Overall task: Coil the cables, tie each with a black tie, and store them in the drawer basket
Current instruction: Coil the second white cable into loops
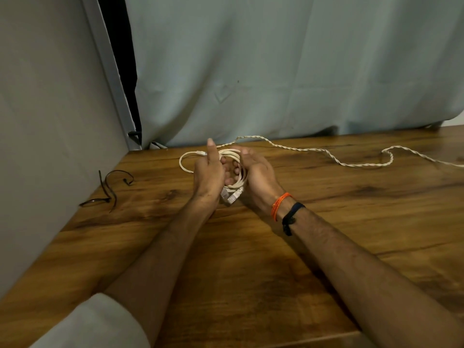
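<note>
White network cable (227, 169), wound into a few loops, held above the wooden table (251, 259) between both hands. Left hand (209, 175) curled on the near-left side of the coil, index finger raised and straight, other fingers bent round the loops. Right hand (256, 175) cupped against the right side of the coil, fingers wrapped inward over the strands, thumb on top. One loop of the same cable (185, 162) bulging out to the left of the left hand, with a plug end near the raised finger. Clear connector (232, 195) hanging from the bottom of the coil, between the two wrists. Second cable, a twisted white cord (339, 160), trailing across the far side of the table from behind the hands out to the right edge, lying flat in loose bends. Black ties (110, 189) lying loose on the table well to the left of the hands, near the grey wall panel (50, 121). Orange thread band (280, 204) and dark band (291, 216) round the right wrist. Pale sleeve (95, 322) at the lower left. Pale blue-grey curtain (276, 71) hanging behind the table. Drawer basket nowhere visible.
</note>
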